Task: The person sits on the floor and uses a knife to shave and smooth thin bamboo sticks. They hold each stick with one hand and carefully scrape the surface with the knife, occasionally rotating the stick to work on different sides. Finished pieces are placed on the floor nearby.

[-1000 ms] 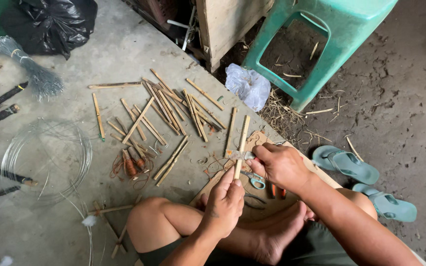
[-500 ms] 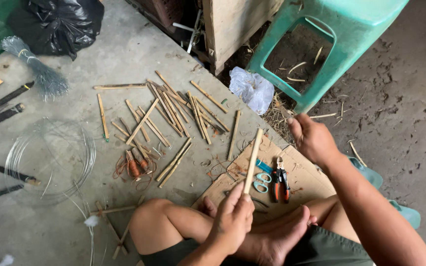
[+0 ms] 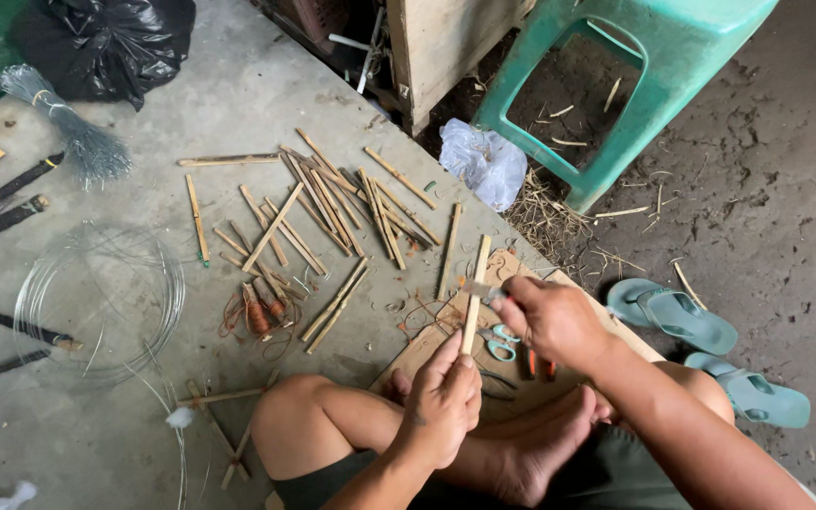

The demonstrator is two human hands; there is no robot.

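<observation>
The left hand (image 3: 441,401) pinches the lower end of an upright stick (image 3: 473,295) over the board (image 3: 427,348), while the right hand (image 3: 554,319) presses a blade (image 3: 485,292) to its edge, scattered sticks (image 3: 332,212) lying nearby.

soft even daylight, faint shadows, sharp focus, slight wide-angle bend at edges

We see our left hand (image 3: 443,401) gripping the lower end of a bamboo stick (image 3: 475,288), which points toward twelve o'clock. Our right hand (image 3: 552,316) presses a small blade (image 3: 485,292) against it. Loose bamboo sticks (image 3: 332,212) lie at eleven o'clock; a wire coil (image 3: 96,297) at nine.
</observation>
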